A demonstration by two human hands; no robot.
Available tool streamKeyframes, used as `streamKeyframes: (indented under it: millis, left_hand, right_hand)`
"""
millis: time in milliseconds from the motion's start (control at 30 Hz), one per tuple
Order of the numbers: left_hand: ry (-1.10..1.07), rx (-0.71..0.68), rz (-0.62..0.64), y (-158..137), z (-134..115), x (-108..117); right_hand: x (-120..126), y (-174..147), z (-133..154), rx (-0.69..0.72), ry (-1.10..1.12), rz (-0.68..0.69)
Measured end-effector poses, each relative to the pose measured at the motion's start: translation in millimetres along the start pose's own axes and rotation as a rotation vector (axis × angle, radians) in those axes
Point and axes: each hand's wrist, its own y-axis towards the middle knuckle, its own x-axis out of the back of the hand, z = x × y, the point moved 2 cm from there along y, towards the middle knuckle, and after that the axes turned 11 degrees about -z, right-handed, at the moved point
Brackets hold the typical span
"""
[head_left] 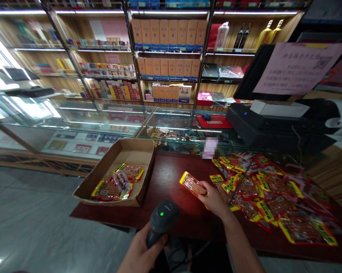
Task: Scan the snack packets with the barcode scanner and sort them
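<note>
My left hand (144, 246) is closed round the handle of a dark barcode scanner (164, 214), whose small green light is lit. A red glow falls on the table in front of it. In my right hand (214, 201) is a snack packet (194, 184) with red and yellow edges, held above the table and facing the scanner. To the right of that hand lies a loose pile of similar snack packets (270, 189). An open cardboard box (144, 189) stands to the left, with several packets (116, 184) lying in it.
The dark red table (167, 167) borders a glass display counter (108, 117). At the right back stand a monitor (247, 76) with a pink notice and a black cash-register-like unit (244, 117). A red mat (216, 122) lies on the glass. Stocked shelves (167, 53) line the wall.
</note>
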Motion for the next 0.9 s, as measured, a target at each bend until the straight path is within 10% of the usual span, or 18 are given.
streamKeyframes:
  millis: [300,633,900]
  left_hand:
    - [-0.051,0.031,-0.047,5,7,-4]
    - [-0.038,0.073,-0.073,6,24,-7]
    - [-0.057,0.124,-0.07,8,39,0]
  right_hand:
    - [-2,1,15,-0.029,0.159,-0.034]
    - [-108,38,160,0.212,0.255,0.203]
    - [-16,7,61,-0.077,-0.56,-0.249]
